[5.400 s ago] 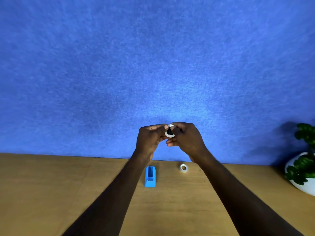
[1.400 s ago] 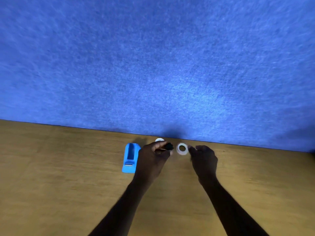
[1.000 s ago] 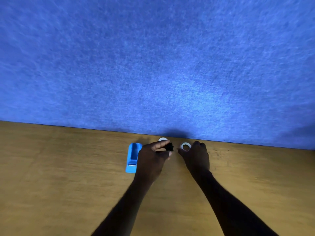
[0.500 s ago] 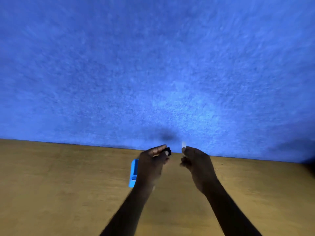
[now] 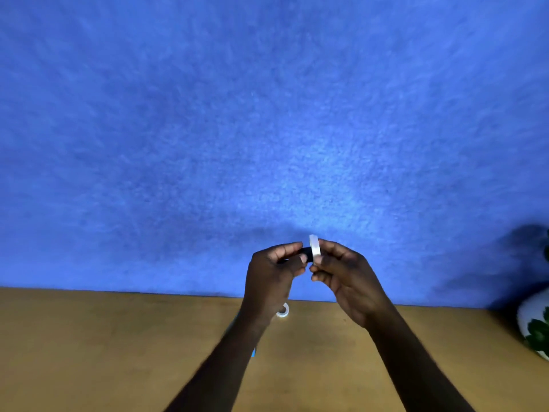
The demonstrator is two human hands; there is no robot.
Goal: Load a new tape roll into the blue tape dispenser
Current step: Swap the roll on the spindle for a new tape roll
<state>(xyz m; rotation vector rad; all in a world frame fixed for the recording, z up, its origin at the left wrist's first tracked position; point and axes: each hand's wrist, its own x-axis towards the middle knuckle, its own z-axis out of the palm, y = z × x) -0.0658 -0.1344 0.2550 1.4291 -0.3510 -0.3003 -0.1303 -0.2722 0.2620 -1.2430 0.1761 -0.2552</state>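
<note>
Both hands are raised in front of the blue wall, above the wooden table. My left hand point(image 5: 274, 273) pinches a small black spindle point(image 5: 306, 252). My right hand point(image 5: 344, 272) holds a white tape roll point(image 5: 314, 246) edge-on, right against the spindle's end. Whether the spindle sits inside the roll's hole I cannot tell. A second white ring point(image 5: 282, 311) lies on the table, partly hidden by my left wrist. The blue tape dispenser point(image 5: 253, 352) is almost fully hidden under my left forearm; only a small blue sliver shows.
The wooden table point(image 5: 89, 352) runs along a blue felt wall point(image 5: 267, 114). A white pot with a green plant point(image 5: 534, 325) stands at the table's far right edge.
My right hand picked the white tape roll off the table. Both hands rose and came together, bringing roll and black spindle into contact. The view tilted upward.
</note>
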